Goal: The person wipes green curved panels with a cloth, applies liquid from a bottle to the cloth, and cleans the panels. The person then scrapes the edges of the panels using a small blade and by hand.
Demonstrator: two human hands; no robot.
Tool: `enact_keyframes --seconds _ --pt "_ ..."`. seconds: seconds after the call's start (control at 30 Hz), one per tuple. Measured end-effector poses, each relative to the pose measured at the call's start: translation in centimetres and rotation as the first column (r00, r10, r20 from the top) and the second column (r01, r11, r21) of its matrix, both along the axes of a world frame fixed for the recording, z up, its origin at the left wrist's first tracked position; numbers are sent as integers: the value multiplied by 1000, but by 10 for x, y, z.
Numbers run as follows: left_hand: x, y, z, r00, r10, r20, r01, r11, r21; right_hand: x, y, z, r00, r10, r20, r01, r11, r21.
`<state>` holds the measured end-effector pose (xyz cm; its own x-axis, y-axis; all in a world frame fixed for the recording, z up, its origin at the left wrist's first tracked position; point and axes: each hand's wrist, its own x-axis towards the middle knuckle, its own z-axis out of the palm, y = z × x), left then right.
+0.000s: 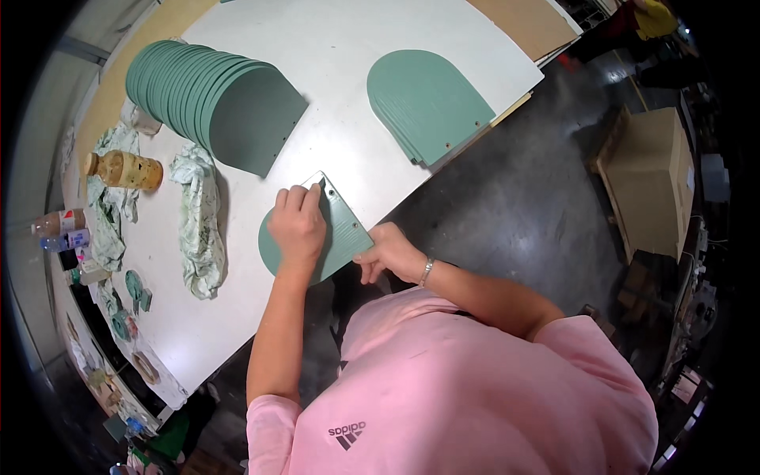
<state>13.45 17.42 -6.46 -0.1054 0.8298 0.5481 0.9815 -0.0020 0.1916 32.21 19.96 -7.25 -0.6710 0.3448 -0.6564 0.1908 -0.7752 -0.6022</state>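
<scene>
at the near edge of the white table [336,95], a green board [340,237] is pinched at one corner by the right hand [393,253] and touched by the left hand [299,226], in whose curled fingers it cannot be told whether anything is held.

Amber jar [133,170] near plastic bottles [63,241] at left, brown cardboard box [647,174] and grey floor [499,210] at right.

A workshop: matching green panels [253,119] (a row [170,87] and a pile [427,99]) on a white table [340,87], with crumpled rags [199,226], a jar [127,169], grey floor [507,206] and a big carton [649,174]
</scene>
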Motion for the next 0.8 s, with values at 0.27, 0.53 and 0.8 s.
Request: enact_keyframes --seconds 0.27,0.53,0.8 --pt "-1 3 1 1000 16 -8 -17 997 -70 0 1 2 1000 -11 -11 11 1000 -2" --pt "-1 9 2 1000 5 10 -4 999 -48 0 2 4 1000 13 10 -13 1000 1" --pt "-3 11 5 998 38 48 -34 996 -85 -1 0 3 1000 14 7 -14 1000 -1"
